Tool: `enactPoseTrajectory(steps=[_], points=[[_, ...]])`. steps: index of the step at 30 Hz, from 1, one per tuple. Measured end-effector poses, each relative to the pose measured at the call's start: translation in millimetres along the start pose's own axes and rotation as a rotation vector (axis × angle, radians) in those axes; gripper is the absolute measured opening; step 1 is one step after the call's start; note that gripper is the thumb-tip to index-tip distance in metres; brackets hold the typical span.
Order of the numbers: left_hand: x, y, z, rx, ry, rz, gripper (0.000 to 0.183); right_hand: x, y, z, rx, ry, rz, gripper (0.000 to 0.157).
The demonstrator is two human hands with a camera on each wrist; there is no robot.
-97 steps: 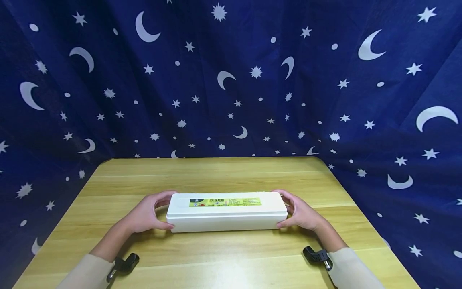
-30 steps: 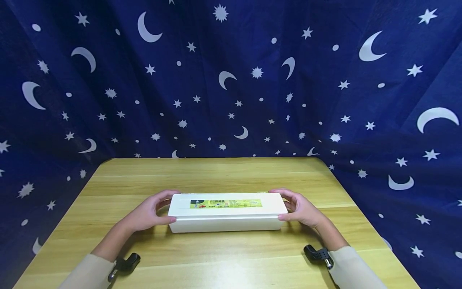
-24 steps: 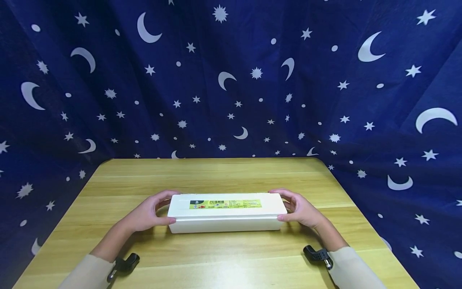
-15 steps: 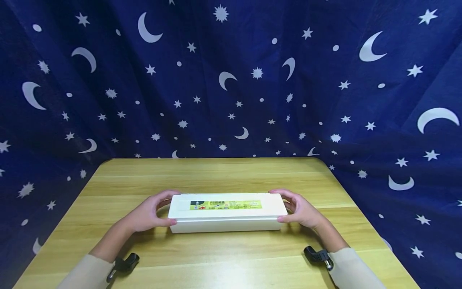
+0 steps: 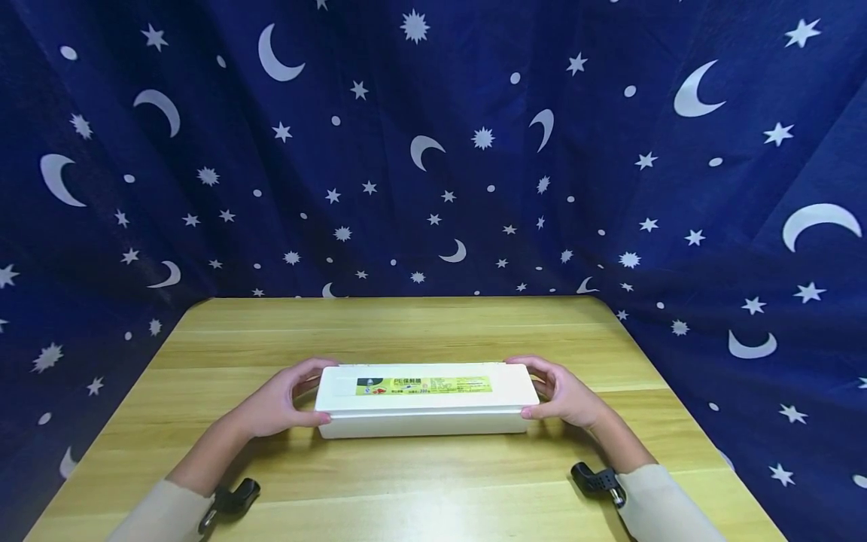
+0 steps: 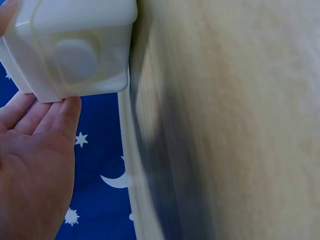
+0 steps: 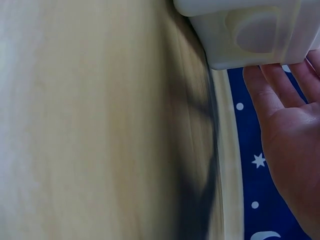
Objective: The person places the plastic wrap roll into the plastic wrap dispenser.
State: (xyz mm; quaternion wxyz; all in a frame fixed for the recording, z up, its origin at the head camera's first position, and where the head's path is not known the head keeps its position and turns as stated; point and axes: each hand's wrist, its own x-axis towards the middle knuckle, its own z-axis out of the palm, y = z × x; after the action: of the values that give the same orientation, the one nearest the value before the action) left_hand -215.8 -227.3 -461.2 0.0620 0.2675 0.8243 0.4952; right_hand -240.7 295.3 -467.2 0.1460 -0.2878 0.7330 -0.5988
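A long white cling film box (image 5: 427, 424) lies crosswise mid-table in the head view, its lid down, with a yellow-green label (image 5: 423, 385) on top. My left hand (image 5: 274, 403) grips its left end, thumb at the front edge of the lid and fingers behind. At the other end, my right hand (image 5: 567, 397) holds it the same way. Each wrist view shows a box end with a round plug: the left plug (image 6: 76, 60) and the right plug (image 7: 256, 31). Fingers of the left hand (image 6: 37, 165) and right hand (image 7: 295, 145) touch the far side there.
The wooden table (image 5: 406, 482) reaches back to a dark blue curtain (image 5: 379, 150) with white moons and stars, which also hangs along both sides. A black wrist mount (image 5: 237, 497) sits at the left sleeve, another black mount (image 5: 596, 479) at the right.
Since the oldest frame, both thumbs have shifted up from the box's lower front corners to the lid's front edge. Over the last second that edge has sunk slightly, thumbs with it.
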Motion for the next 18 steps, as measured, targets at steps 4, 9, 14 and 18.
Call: enactPoseTrajectory(steps=[4,9,14,18], points=[[0.2,-1.0,-0.5,-0.002,-0.002,-0.005,0.075,-0.4,-0.6,-0.5,0.001,-0.005,0.007,0.080],[-0.5,-3.6,-0.8,0.000,0.001,0.007,0.074,-0.9,0.1,0.3,-0.008,-0.002,0.014,0.079],[-0.5,-3.1,-0.6,-0.026,-0.001,-0.004,0.074,-1.9,2.0,1.0,-0.014,0.007,0.014,0.078],[0.1,-1.3,-0.3,-0.024,-0.004,-0.008,0.074,-2.3,1.5,1.1,-0.004,0.018,0.023,0.078]])
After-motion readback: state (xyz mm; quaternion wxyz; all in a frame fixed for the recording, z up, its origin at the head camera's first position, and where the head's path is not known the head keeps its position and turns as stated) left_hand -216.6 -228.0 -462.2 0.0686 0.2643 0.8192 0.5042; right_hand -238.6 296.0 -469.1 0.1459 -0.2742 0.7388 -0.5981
